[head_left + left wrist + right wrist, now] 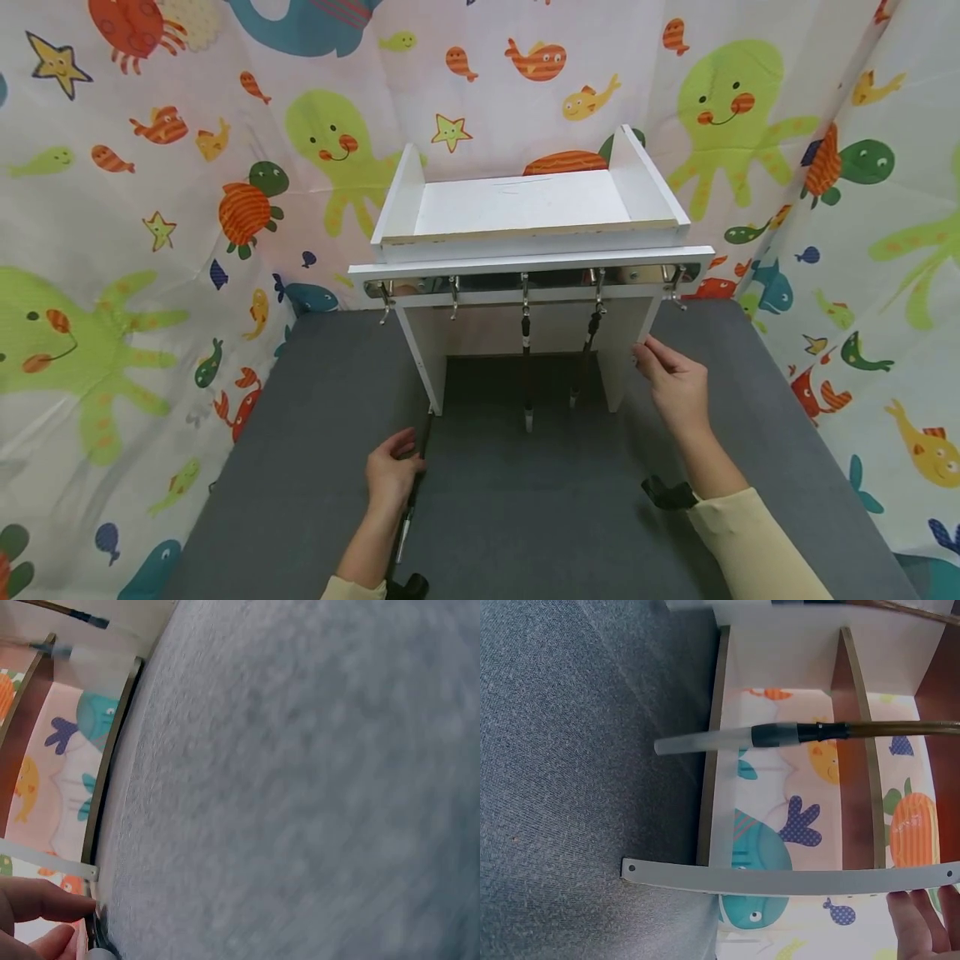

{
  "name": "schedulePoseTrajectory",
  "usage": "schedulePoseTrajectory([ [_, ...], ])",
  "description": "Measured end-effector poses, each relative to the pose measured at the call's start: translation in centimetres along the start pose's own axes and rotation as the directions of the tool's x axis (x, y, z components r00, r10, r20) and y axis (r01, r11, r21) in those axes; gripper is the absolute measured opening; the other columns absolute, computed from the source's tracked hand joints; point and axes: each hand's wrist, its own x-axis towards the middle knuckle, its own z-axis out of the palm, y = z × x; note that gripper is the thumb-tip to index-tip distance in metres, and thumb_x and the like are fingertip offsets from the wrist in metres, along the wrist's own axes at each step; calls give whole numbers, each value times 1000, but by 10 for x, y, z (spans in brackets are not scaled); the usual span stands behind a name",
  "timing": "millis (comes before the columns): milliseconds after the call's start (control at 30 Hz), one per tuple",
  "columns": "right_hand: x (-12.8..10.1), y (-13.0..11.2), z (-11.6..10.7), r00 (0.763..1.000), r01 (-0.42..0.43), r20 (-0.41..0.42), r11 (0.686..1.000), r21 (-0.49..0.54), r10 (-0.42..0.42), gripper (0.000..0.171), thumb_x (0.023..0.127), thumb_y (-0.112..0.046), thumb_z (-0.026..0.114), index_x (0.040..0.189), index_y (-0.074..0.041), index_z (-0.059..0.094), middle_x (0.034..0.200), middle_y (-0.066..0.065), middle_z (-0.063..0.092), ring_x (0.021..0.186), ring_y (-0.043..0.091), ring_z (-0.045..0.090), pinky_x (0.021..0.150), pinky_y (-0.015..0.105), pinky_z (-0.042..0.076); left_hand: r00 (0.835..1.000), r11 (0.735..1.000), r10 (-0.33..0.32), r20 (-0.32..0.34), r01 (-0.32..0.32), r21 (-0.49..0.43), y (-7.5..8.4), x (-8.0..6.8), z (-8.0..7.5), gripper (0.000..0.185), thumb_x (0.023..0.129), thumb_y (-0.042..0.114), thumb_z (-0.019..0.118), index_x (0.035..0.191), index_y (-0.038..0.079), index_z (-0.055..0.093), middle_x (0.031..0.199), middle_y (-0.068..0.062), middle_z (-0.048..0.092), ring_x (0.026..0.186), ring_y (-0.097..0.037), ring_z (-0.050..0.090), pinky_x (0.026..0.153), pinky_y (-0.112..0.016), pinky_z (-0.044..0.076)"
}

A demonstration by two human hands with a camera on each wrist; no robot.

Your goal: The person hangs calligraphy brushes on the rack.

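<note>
My left hand (392, 471) is low over the grey surface, in front of the white shelf unit's left side panel (422, 358). Its thumb and finger pinch a slim dark paintbrush (405, 533), which the hand partly covers. In the left wrist view only a short dark piece shows at the fingertips. My right hand (675, 387) holds the front edge of the shelf's right side panel (626, 354); in the right wrist view its fingertips touch that pale edge strip (795, 882). Two brushes hang from the hooks between the panels, a nearer brush (527, 367) and another brush (585, 358).
A metal rail with several hooks (453, 296) runs under the shelf's front ledge (525, 260). Above it is an open-fronted white tray (525, 204). A grey cloth surface (517, 517) lies below, and a curtain printed with sea animals (337, 142) surrounds the unit.
</note>
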Motion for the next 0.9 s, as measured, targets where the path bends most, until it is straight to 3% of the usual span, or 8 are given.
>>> schedulePoseTrajectory([
  [300, -1, -1, 1, 1000, 11, 8, 1000, -15, -11, 40, 94, -26, 72, 130, -8, 69, 103, -19, 73, 91, -6, 70, 79, 12, 55, 994, 991, -106, -6, 105, -85, 6, 2, -11, 49, 83, -8, 68, 131, -1, 64, 124, -25, 67, 119, -39, 61, 86, -34, 55],
  [367, -1, -1, 0, 1000, 7, 8, 1000, -13, -7, 40, 94, -27, 72, 130, -8, 69, 103, -19, 73, 91, -6, 70, 79, 12, 55, 993, 988, -120, 4, 120, -93, 8, 2, -14, 45, 84, -5, 69, 129, -2, 66, 123, -25, 67, 115, -36, 62, 81, -30, 54],
  [400, -1, -1, 0, 1000, 5, 9, 1000, -13, -5, 41, 94, -27, 72, 130, -8, 68, 103, -19, 74, 91, -6, 70, 79, 12, 55, 992, 987, -128, 7, 128, -94, 8, 2, -16, 43, 84, -4, 69, 127, -2, 67, 122, -25, 68, 108, -32, 64, 73, -28, 52],
  [467, -1, 0, -1, 1000, 4, 13, 1000, -14, -4, 42, 94, -27, 72, 131, -8, 68, 104, -18, 74, 91, -6, 70, 79, 12, 55, 989, 985, -147, 9, 147, -95, 10, 3, -19, 39, 84, -1, 70, 124, -1, 70, 123, -25, 68, 77, -22, 62, 55, -24, 44],
  [533, 0, 0, -1, 1000, 10, 14, 1000, -20, -10, 42, 94, -28, 72, 131, -7, 68, 104, -18, 74, 91, -6, 70, 79, 12, 55, 987, 980, -162, 10, 162, -114, 12, 3, -22, 38, 83, 0, 70, 120, 0, 72, 126, -24, 67, 54, -10, 44, 43, -23, 32],
  [633, 0, 0, -1, 1000, 21, 14, 999, -30, -21, 42, 94, -29, 72, 130, -8, 68, 104, -19, 73, 91, -6, 70, 79, 12, 55, 985, 974, -171, 10, 171, -146, 14, 4, -26, 36, 81, 1, 71, 117, -1, 73, 132, -25, 62, 42, -6, 16, 37, -22, 23],
  [800, -2, -1, -1, 1000, 23, 14, 999, -37, -22, 41, 95, -30, 71, 130, -9, 69, 101, -21, 73, 90, -6, 70, 79, 11, 55, 986, 976, -168, 11, 168, -141, 17, 6, -29, 33, 81, 4, 74, 114, -2, 74, 136, -25, 58, 46, -9, 21, 38, -22, 24],
  [900, -1, -1, -1, 1000, 21, 12, 999, -43, -20, 41, 95, -29, 71, 130, -8, 68, 100, -22, 73, 90, -6, 70, 78, 11, 55, 988, 980, -155, 15, 156, -122, 19, 6, -32, 31, 83, 8, 77, 113, -2, 75, 138, -24, 57, 68, -15, 45, 52, -24, 37],
])
